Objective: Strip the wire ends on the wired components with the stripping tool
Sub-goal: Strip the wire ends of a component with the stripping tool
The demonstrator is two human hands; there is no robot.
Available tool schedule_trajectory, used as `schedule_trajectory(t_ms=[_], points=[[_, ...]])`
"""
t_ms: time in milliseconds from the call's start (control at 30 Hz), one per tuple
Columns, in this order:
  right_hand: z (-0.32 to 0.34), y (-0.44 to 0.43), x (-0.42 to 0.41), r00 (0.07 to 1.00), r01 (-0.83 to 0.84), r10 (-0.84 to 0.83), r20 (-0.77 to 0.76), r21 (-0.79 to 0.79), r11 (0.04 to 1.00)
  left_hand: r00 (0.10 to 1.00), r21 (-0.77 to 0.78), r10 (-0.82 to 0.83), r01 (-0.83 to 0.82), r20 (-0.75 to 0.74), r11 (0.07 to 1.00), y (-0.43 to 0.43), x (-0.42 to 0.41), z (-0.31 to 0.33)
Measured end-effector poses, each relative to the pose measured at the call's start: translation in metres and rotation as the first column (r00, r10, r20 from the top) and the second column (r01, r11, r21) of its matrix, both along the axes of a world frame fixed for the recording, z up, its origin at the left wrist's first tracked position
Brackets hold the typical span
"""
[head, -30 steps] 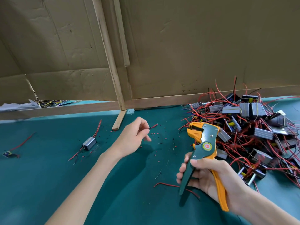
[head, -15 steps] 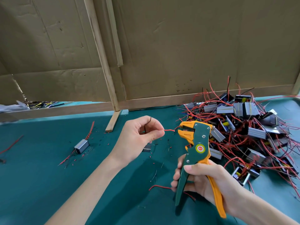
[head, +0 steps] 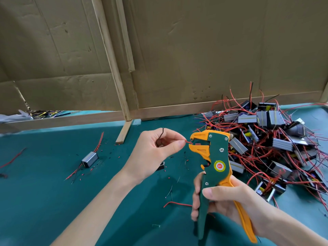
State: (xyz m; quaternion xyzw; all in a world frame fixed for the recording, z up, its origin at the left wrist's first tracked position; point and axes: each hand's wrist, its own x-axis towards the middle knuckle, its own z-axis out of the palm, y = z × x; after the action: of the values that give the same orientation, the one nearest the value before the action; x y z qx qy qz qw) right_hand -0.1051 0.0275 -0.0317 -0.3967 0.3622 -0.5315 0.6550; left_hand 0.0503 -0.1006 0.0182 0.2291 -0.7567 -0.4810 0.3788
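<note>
Red wire end (head: 188,142), thin and short, was pinched between thumb and forefinger of your left hand (head: 154,155), its tip fed toward three o'clock into the open orange mouth of the stripping tool (head: 215,157), seemingly so the blades could bite. Your right hand (head: 227,201) curled round the spread handles, apparently unsqueezed.

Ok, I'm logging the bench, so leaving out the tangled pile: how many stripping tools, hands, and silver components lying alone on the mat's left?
stripping tool: 1
hands: 2, the left hand pinching a red wire, the right hand gripping the tool
silver component lying alone: 1
total: 4
</note>
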Motion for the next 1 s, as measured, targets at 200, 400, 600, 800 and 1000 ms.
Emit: schedule_trajectory(t_ms=[200, 400, 600, 800, 1000], points=[[0.000, 0.001, 0.001, 1.000, 0.015, -0.015, -0.027, 0.015, 1.000, 0.998, 0.002, -0.032, 0.032, 0.055, 0.999, 0.001, 0.000, -0.001], [0.000, 0.005, 0.004, 0.992, 0.099, -0.094, -0.088, 0.053, 0.994, 0.997, -0.001, -0.057, 0.057, 0.059, 0.998, 0.001, 0.000, -0.005], [-0.011, -0.001, -0.004, 0.938, 0.321, -0.307, -0.159, 0.072, 0.944, 0.984, 0.096, -0.160, 0.152, 0.075, 0.984, -0.002, -0.006, -0.024], [-0.007, -0.011, -0.011, 0.990, 0.139, -0.139, -0.027, 0.011, 0.990, 0.982, -0.098, 0.044, -0.027, 0.184, 0.995, -0.003, -0.008, -0.040], [-0.006, -0.007, -0.002, 0.992, 0.117, -0.116, -0.051, 0.024, 0.993, 0.943, -0.247, 0.118, -0.039, 0.311, 0.968, -0.007, -0.006, -0.036]])
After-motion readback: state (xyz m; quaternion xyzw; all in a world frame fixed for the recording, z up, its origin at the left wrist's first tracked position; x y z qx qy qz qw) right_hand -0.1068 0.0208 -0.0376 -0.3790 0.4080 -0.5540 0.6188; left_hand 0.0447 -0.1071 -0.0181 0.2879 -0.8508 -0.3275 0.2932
